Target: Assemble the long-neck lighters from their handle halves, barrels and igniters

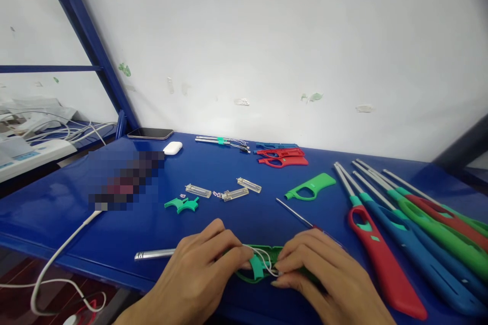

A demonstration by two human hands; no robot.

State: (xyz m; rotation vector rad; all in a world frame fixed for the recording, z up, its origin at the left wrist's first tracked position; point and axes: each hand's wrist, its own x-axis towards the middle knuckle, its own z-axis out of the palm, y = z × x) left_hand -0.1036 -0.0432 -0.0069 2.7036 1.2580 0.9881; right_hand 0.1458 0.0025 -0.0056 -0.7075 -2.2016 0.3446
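Observation:
Near the table's front edge lies a green lighter half-shell [251, 249], its hollow side up and partly hidden by both hands. My left hand [202, 264] is closed over its left part, with thumb and fingers at a teal trigger [256, 267]. A metal lighter tube [154, 254] sticks out to the left beneath that hand. Thin white wires [263, 253] loop from the trigger toward my right hand [318, 264]. Its fingers are pinched at the wire ends inside the shell; a small piece between the fingertips is mostly covered. Behind the right hand lies a thin screwdriver [295, 212].
Beyond the hands are teal triggers [182, 205], clear fuel tanks [198, 191] and a green shell [310, 186]. Red shells [284, 158] and metal tubes [217, 140] lie by the wall. Several lighters [385, 259] fill the right side. A cable [57, 254] hangs at left.

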